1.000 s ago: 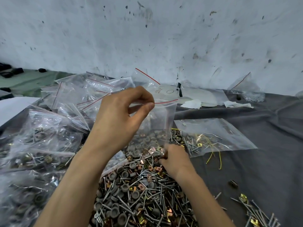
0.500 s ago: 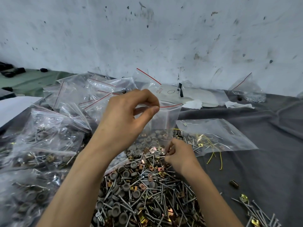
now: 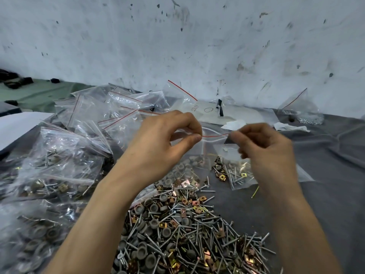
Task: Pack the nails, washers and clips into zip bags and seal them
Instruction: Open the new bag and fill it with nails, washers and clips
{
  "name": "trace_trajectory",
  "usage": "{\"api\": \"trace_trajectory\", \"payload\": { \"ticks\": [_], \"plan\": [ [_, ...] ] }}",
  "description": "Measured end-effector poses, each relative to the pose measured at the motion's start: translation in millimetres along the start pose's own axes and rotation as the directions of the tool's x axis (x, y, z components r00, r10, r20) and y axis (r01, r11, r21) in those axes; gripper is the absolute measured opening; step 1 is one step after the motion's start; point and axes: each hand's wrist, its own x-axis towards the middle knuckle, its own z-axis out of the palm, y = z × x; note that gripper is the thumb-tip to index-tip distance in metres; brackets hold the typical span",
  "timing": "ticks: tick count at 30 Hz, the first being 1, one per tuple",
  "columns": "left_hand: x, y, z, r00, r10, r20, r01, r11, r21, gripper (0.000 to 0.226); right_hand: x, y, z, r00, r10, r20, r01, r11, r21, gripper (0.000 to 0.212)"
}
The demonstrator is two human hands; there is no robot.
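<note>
Both hands are up over the counter (image 3: 325,175), sharing one clear zip bag (image 3: 207,149) between them; the left hand (image 3: 164,143) pinches its red-lined top at the left end with thumb and forefinger, and the right hand (image 3: 264,149) has its grip closed on the right end. The bag hangs just beyond a loose heap (image 3: 177,230) of nails (image 3: 233,242), grey washers (image 3: 166,232) and brassy clips (image 3: 195,203); what lies inside it is hard to say, the plastic being so clear. Filled bags (image 3: 59,161) are piled at the near left; empty bags (image 3: 118,107) lie further back, towards the scuffed white wall (image 3: 177,46).
</note>
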Motion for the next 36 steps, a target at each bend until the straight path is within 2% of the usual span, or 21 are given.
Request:
{"api": "trace_trajectory", "payload": {
  "ticks": [1,3,5,8,10,14,17,18,20,22,24,27,29,32,34,36],
  "plan": [
    [0,1,1,1.0,0.005,0.015,-0.005,1.0,-0.007,0.003,-3,-9,1,0.999,-0.052,-0.017,0.053,0.997,0.061,0.019],
    [0,3,5,0.998,0.013,0.055,-0.012,1.0,-0.023,0.006,-9,-20,4,0.993,-0.116,-0.002,0.115,0.99,0.078,0.017],
    [0,6,9,0.996,0.024,0.09,-0.022,0.999,-0.026,0.004,-13,-24,6,0.989,-0.144,0.043,0.146,0.989,-0.033,0.015],
    [1,5,12,0.993,0.038,0.108,-0.039,0.999,0.008,0.003,-15,-22,7,0.977,-0.165,0.138,0.199,0.936,-0.29,0.012],
    [0,5,13,0.994,0.032,0.106,-0.033,0.999,0.007,0.003,-14,-21,5,0.974,-0.18,0.137,0.217,0.919,-0.329,0.008],
    [0,4,11,0.999,0.01,0.03,-0.01,1.0,0.012,0.002,-13,-20,4,0.981,-0.188,0.037,0.191,0.953,-0.237,0.01],
    [1,1,7,0.996,-0.038,-0.083,0.039,0.999,0.008,0.005,-8,-11,4,0.99,-0.141,-0.022,0.129,0.952,-0.278,0.01],
    [1,0,6,0.992,-0.053,-0.116,0.054,0.999,0.006,0.006,-7,-8,4,0.995,-0.094,0.017,0.094,0.938,-0.333,0.012],
    [2,-2,2,0.983,-0.082,-0.167,0.083,0.997,0.003,0.007,-10,1,8,0.966,0.096,0.239,0.039,0.862,-0.505,0.02],
    [3,-4,0,0.973,-0.103,-0.205,0.106,0.994,0.003,0.007,-18,12,20,0.837,0.312,0.451,0.048,0.778,-0.627,0.017],
    [3,-5,-1,0.964,-0.109,-0.241,0.114,0.993,0.008,0.009,-28,26,39,0.753,0.383,0.536,0.052,0.776,-0.628,0.006],
    [3,-7,-2,0.956,-0.119,-0.27,0.124,0.992,0.002,0.012,-42,48,70,0.719,0.37,0.588,0.114,0.772,-0.625,0.017],
    [3,-8,-3,0.955,-0.124,-0.27,0.128,0.992,-0.001,0.012,-48,59,82,0.739,0.326,0.59,0.21,0.72,-0.661,0.02],
    [3,-8,-4,0.956,-0.126,-0.264,0.129,0.992,-0.007,0.011,-52,63,85,0.787,0.255,0.561,0.259,0.689,-0.677,0.015],
    [3,-8,-4,0.957,-0.128,-0.259,0.13,0.991,-0.009,0.01,-51,60,85,0.793,0.21,0.572,0.324,0.649,-0.688,0.016],
    [2,-8,-4,0.959,-0.132,-0.25,0.132,0.991,-0.018,0.01,-47,50,80,0.776,0.193,0.6,0.343,0.669,-0.659,0.018]
  ]
}}
